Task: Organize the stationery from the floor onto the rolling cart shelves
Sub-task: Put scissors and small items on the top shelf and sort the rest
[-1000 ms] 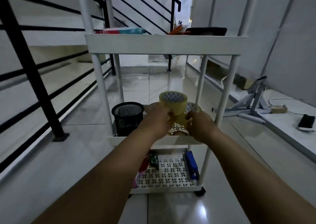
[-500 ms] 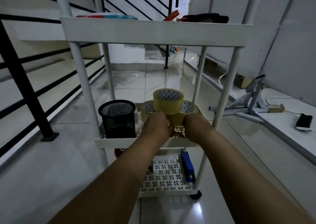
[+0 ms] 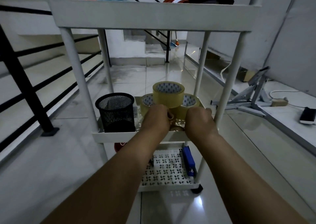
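The left hand (image 3: 154, 119) curls its fingers round the left bottom tape roll (image 3: 145, 104) on the middle shelf (image 3: 119, 136) of the white rolling cart (image 3: 153, 17), and the right hand (image 3: 199, 121) grips the right bottom tape roll (image 3: 189, 102) beside it. A third tape roll (image 3: 168, 94) sits stacked on top of the two, toward the shelf's right side. A black mesh pen holder (image 3: 115, 112) stands at the shelf's left end. On the bottom shelf (image 3: 164, 186), a blue stapler (image 3: 189, 161) lies along the right edge.
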